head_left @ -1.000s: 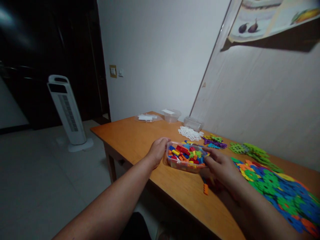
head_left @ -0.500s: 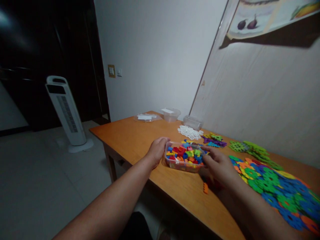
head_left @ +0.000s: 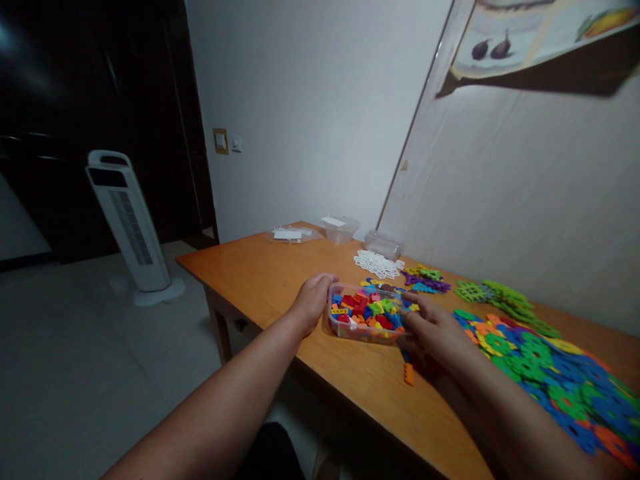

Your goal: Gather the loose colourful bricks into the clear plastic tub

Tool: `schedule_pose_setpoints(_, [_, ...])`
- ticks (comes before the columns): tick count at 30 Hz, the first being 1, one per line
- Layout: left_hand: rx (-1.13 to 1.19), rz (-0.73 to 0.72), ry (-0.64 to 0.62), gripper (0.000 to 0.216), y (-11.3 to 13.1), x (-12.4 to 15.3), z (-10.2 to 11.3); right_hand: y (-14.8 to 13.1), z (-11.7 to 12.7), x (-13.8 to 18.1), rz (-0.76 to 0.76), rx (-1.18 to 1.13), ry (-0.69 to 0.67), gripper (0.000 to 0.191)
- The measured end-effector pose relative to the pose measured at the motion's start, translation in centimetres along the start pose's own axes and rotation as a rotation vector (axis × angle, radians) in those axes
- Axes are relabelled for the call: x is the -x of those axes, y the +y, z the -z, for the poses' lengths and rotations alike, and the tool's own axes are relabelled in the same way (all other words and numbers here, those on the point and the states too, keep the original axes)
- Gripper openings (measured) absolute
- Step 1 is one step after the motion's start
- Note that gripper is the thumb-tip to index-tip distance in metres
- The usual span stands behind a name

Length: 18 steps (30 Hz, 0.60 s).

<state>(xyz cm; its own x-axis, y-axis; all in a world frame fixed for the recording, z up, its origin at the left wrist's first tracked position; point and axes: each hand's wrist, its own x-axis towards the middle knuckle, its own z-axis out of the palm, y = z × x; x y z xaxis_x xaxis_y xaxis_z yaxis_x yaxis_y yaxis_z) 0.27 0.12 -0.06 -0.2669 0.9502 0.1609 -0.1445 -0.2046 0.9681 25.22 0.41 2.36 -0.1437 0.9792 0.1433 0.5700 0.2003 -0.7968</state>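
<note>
A clear plastic container [head_left: 367, 335] full of small coloured building bricks [head_left: 364, 308] rests near the table's front edge. My left hand [head_left: 316, 301] is closed around its left end, the fingers partly hidden behind the wall. At the right end, my right hand [head_left: 434, 325] grips the rim, with its fingers bent and its lower fingers out of sight. An orange brick [head_left: 409, 374] lies on the table just below my right hand, with a bit of blue beside it. Loose coloured pieces [head_left: 381, 285] lie behind the container.
The wooden table [head_left: 260, 280] also bears flower-shaped plastic discs [head_left: 540, 360], green pieces [head_left: 517, 300], purple and yellow pieces [head_left: 425, 279] and white lattice pieces [head_left: 379, 263]. Clear tubs [head_left: 341, 231] and a flat plastic bag [head_left: 293, 235] lie toward the wall. A tower fan [head_left: 131, 223] stands on the floor.
The view has shifted slightly. A blue bit now shows by the orange brick under my right hand, and a yellow piece shows by its fingers. Both hands stay at the container.
</note>
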Motion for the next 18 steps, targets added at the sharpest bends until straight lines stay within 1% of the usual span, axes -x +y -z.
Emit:
schedule_pose_setpoints(3, [-0.028, -0.016, 0.007, 0.027, 0.0, -0.1, 0.1, -0.3, 1.8, -0.2, -0.059, -0.041, 0.033, 0.054])
schedule_pose_setpoints(6, [-0.047, -0.033, 0.012, 0.028, 0.1, -0.1, 0.1, -0.6, 4.6, -0.2, -0.083, -0.095, 0.143, 0.045])
schedule_pose_setpoints(8, [-0.048, -0.026, 0.006, 0.029, 0.3, 0.0, 0.1, -0.6, 6.7, 0.0, -0.076, -0.078, 0.218, 0.041])
schedule_pose_setpoints(10, [-0.036, -0.009, -0.002, 0.030, 0.4, 0.1, 0.1, -0.5, 8.5, 0.4, -0.057, -0.006, 0.250, 0.038])
schedule_pose_setpoints(12, [-0.028, 0.003, 0.001, 0.030, 0.4, 0.1, 0.1, 0.0, 9.9, 0.9, -0.034, 0.100, 0.230, 0.033])
schedule_pose_setpoints(14, [-0.027, 0.010, 0.007, 0.031, 0.4, 0.1, 0.1, 0.6, 10.7, 1.6, 0.002, 0.213, 0.154, 0.029])
schedule_pose_setpoints(18, [-0.040, -0.009, 0.006, 0.030, 0.5, 0.1, 0.1, 2.4, 10.8, 3.6, 0.032, 0.440, -0.026, 0.027])
